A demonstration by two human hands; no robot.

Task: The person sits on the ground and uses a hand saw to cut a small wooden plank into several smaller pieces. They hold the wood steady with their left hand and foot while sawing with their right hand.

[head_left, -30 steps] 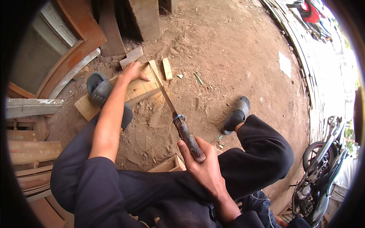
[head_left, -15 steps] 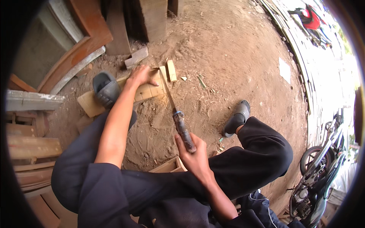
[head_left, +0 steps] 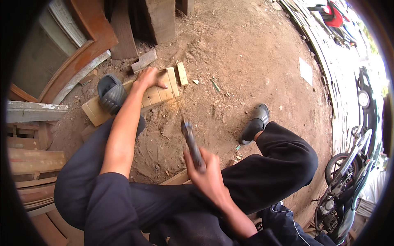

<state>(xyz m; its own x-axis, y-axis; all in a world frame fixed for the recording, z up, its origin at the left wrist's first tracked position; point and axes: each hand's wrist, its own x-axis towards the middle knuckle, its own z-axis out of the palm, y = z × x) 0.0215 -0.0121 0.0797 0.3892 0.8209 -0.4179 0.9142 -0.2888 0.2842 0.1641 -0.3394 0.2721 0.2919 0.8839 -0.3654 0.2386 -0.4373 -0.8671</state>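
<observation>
My left hand grips a pale wooden board with lines across it, lying at a slant on the dirt. My grey-sandalled left foot rests on the board's left part. My right hand is closed round the dark, worn handle of a saw, whose thin blade reaches toward the board's right end and shows nearly edge-on. Pale sawdust lies below that end, and a small offcut sits just right of it.
Wooden frames, thick planks and stacked timber line the left and back. A grey block lies behind the board. My right foot is on the dirt. Motorbikes and another dark vehicle stand at the right.
The saw and my right hand have shifted slightly, the blade now looking much thinner. My left hand stays on the board. A dark vehicle with a lamp has come into view at the right.
</observation>
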